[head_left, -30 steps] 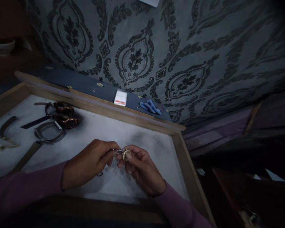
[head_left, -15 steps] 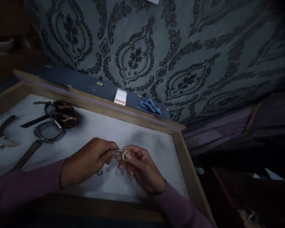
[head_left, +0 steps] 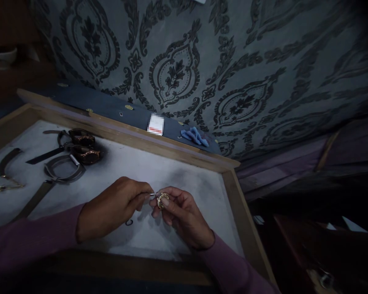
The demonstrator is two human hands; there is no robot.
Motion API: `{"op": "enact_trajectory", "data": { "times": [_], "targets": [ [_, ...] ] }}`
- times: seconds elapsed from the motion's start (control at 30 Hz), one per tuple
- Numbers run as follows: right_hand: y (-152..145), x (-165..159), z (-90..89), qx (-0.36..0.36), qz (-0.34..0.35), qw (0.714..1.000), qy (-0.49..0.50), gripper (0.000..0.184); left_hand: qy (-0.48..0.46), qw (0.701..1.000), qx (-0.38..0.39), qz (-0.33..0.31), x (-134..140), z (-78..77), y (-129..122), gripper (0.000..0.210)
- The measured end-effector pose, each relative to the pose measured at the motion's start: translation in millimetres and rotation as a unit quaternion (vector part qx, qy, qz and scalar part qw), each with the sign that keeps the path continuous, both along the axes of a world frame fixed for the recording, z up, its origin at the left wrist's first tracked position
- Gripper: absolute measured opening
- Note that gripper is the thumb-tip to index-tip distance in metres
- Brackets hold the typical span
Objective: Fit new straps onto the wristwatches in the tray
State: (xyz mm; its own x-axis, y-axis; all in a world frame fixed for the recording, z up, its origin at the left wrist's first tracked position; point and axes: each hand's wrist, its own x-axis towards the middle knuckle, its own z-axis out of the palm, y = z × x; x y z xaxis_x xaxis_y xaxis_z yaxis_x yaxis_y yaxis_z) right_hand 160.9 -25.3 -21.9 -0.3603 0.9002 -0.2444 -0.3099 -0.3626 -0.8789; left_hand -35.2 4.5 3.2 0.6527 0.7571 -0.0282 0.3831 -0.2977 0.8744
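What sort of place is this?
Likely a small workbench, perhaps for watches or jewelry: a wood-rimmed tray, dark straps lying in it, and an ornate gold piece in the right hand.

- Tabletop [head_left: 131,163]: whitish grey, smudged darker; rim [head_left: 122,132] brown.
- Jewellery piece [head_left: 160,201] above the tabletop: gold, sparkling.
- Slim tool [head_left: 153,194] above the tabletop: silvery.
- Sleeves [head_left: 39,234] over the tabletop's near edge: plain mauve.
- Strap [head_left: 35,200] on the tabletop's left: grey-brown.
- Beyond the tabletop: navy fabric [head_left: 107,105], yellow ovals; crumpled cloth [head_left: 194,136], brighter blue.
- Wall covering [head_left: 174,77] behind the tabletop: blue-grey, dark damask medallions, leafy scrolls.
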Motion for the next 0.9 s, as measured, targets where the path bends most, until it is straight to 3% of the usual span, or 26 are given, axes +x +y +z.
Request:
{"op": "enact_trajectory", "data": {
  "times": [0.9],
  "targets": [
    [-2.8, -4.0, -2.5, 0.041, -0.016, 0.998, -0.055, 0.015, 0.049, 0.999, 0.004, -0.013, -0.2, 5.1, -0.2, 0.032]
  ]
}}
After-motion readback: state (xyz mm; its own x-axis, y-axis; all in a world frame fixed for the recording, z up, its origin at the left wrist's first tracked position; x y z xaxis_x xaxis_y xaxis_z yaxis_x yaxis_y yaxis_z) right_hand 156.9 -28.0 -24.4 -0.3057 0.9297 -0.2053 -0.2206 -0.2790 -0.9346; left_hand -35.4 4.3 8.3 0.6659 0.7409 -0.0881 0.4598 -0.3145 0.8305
